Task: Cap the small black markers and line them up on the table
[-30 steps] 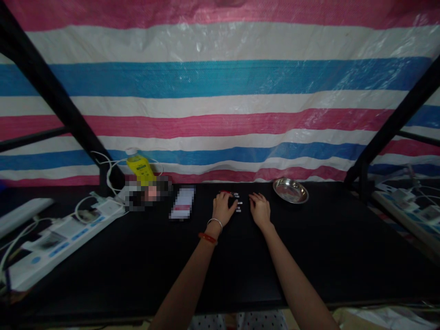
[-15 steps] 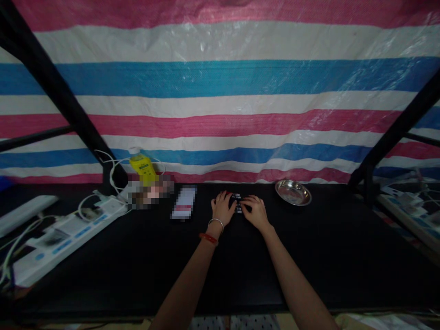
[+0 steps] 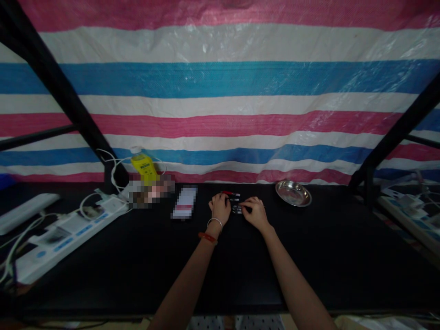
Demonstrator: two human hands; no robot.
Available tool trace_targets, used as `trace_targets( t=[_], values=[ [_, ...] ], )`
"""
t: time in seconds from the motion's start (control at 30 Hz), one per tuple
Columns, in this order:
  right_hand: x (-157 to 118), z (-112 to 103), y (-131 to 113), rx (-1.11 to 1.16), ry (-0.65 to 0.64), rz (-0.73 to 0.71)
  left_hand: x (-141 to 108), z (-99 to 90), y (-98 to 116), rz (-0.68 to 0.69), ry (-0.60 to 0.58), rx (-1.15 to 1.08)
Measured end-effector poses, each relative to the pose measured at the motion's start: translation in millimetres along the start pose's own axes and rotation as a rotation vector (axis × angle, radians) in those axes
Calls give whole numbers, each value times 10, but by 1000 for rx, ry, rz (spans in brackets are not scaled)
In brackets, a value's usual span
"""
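Observation:
Several slim pen-like sticks lie side by side on the black table (image 3: 240, 275), pointing left to right. The farthest is a red pen-like stick (image 3: 227, 193); nearer me are dark pen-like sticks (image 3: 236, 209) with pale, shiny parts. My left hand (image 3: 220, 208) curls its fingers over the left ends of the dark ones, so what it grips is hidden. With thumb and fingertips together, my right hand (image 3: 255, 211) pinches a dark stick at the row's right side. A silver bangle (image 3: 215, 221) and a reddish bracelet (image 3: 207, 237) circle my left wrist.
A round metal dish (image 3: 293, 193) stands to the right. Left of my hands lie a blurred phone (image 3: 184, 203), a yellow bottle (image 3: 143, 166) and a white power strip (image 3: 72, 236) with cables. A striped plastic sheet (image 3: 220, 78) hangs behind.
My left hand has drawn back slightly to the left and nearer me, baring the red stick. My right hand has shifted slightly; its fingers are pinched together.

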State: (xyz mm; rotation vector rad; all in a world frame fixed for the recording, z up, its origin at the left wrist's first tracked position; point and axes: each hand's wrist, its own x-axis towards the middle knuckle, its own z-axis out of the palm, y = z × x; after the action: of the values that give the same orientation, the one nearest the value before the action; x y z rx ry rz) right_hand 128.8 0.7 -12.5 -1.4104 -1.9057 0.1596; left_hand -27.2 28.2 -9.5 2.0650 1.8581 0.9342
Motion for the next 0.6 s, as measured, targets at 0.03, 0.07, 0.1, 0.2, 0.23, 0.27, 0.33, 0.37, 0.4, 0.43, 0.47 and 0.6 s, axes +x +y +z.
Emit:
trace_targets(
  t=[0.03, 0.07, 0.1, 0.2, 0.23, 0.27, 0.33, 0.37, 0.4, 0.43, 0.47, 0.6],
  values=[
    [1, 5, 10, 10, 5, 8, 2, -4, 1, -3, -5, 1],
    [2, 12, 23, 17, 11, 18, 5, -7, 0, -2, -9, -1],
    [4, 19, 38, 21, 18, 29, 8, -6, -4, 1, -12, -5],
    [10, 45, 92, 16, 42, 58, 21, 10, -29, 15, -14, -29],
    [12, 53, 110, 13, 52, 65, 26, 20, -42, 21, -14, -37],
    [13, 61, 128, 9, 61, 72, 30, 30, -54, 24, -13, -43],
    [13, 73, 155, 0, 78, 83, 40, 51, -76, 28, -13, -49],
    [12, 76, 165, -7, 83, 88, 44, 61, -85, 27, -13, -50],
    [12, 79, 172, -15, 85, 92, 48, 69, -91, 25, -12, -48],
    [12, 80, 176, -24, 83, 95, 52, 76, -96, 24, -14, -45],
    [11, 80, 178, -33, 78, 99, 55, 82, -98, 26, -15, -43],
    [9, 71, 163, -83, 56, 118, 66, 101, -107, 51, -28, -51]
  ],
)
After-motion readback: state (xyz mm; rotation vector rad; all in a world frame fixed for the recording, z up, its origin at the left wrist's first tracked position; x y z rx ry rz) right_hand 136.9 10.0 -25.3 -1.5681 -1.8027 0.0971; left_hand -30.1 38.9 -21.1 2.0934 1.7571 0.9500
